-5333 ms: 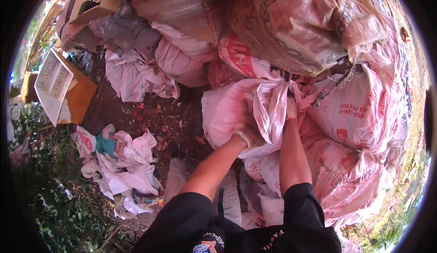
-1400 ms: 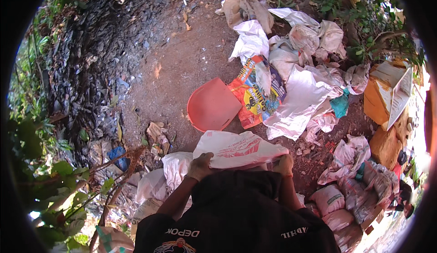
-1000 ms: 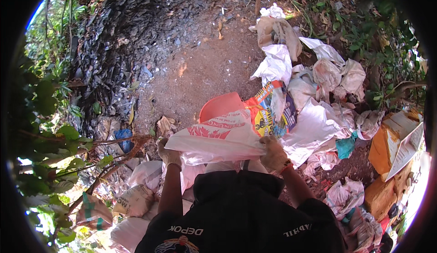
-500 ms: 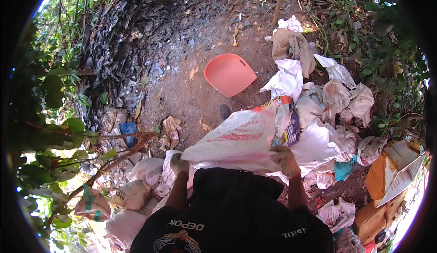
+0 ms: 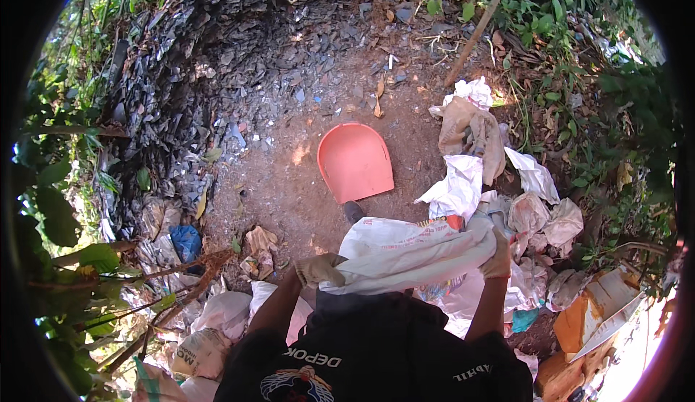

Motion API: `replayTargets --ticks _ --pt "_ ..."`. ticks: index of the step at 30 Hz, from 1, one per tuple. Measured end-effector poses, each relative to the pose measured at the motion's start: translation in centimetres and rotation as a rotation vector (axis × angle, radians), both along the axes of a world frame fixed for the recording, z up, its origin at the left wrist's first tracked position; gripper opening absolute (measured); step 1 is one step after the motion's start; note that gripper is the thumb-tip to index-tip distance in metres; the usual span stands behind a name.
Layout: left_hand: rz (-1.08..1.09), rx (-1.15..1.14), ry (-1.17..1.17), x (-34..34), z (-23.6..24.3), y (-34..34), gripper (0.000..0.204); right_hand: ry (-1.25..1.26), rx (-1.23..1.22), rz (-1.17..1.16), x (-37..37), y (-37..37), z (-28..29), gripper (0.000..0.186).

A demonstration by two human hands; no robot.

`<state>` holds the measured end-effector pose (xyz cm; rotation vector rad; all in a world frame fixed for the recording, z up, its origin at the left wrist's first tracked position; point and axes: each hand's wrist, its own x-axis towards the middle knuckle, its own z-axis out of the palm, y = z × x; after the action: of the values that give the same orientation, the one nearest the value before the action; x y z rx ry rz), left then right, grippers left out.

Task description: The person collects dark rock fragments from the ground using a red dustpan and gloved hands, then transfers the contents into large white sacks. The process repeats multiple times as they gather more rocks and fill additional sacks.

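Note:
A white woven sack [image 5: 413, 261] with red print is stretched sideways in front of my body, its upper edge folded over in a long roll. My left hand [image 5: 321, 269], in a pale work glove, is closed around the sack's left end. At its other end my right hand [image 5: 498, 259], gloved too, grips the bunched cloth. A pink plastic scoop [image 5: 356, 159] lies on the dirt beyond the sack. The dark toe of a shoe [image 5: 353, 212] shows between the two.
Crumpled sacks [image 5: 528, 214] are heaped on the right, with a torn cardboard box [image 5: 590, 308] nearer me. Filled sacks [image 5: 224, 315] and a blue bag [image 5: 186, 243] lie at the left. Dark flat scraps [image 5: 195, 69] form a bank at far left. A stick [image 5: 481, 26] leans far right.
The sack has gone from a wide hanging sheet to a folded-over roll. My hands have shifted right while still holding it. The scoop sits lower in view and looks turned.

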<state>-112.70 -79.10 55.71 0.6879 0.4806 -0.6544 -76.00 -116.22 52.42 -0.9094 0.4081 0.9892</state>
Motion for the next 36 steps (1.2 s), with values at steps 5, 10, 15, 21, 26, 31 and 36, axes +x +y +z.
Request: replayTargets --ticks 5,10,15,21,26,31,36 --pt "0.547 1.022 0.143 1.8 0.0 10.7 0.046 -0.261 0.027 0.561 3.6 12.9 10.4 0.049" --pt "1.294 0.9 0.446 1.7 0.6 15.8 0.033 -0.689 -0.385 1.255 4.1 25.3 13.2 0.047" --pt "1.655 0.227 0.066 8.9 3.8 18.6 0.03 -1.646 -0.827 0.946 5.7 31.4 6.4 0.029" --pt "0.822 0.266 0.133 6.7 2.9 27.8 0.041 -1.507 -0.372 0.846 10.8 42.5 5.1 0.032" --pt "0.758 1.105 -0.079 1.3 -2.2 39.2 0.034 -1.391 0.115 1.139 18.2 47.7 -0.9 0.049" --pt "0.299 1.026 0.316 11.2 5.1 44.7 0.044 -1.574 -0.264 1.473 20.4 56.4 -6.6 0.039" --pt "0.171 1.165 0.49 13.0 -0.5 52.4 0.046 -1.29 -0.362 1.567 19.1 61.6 -17.2 0.037"
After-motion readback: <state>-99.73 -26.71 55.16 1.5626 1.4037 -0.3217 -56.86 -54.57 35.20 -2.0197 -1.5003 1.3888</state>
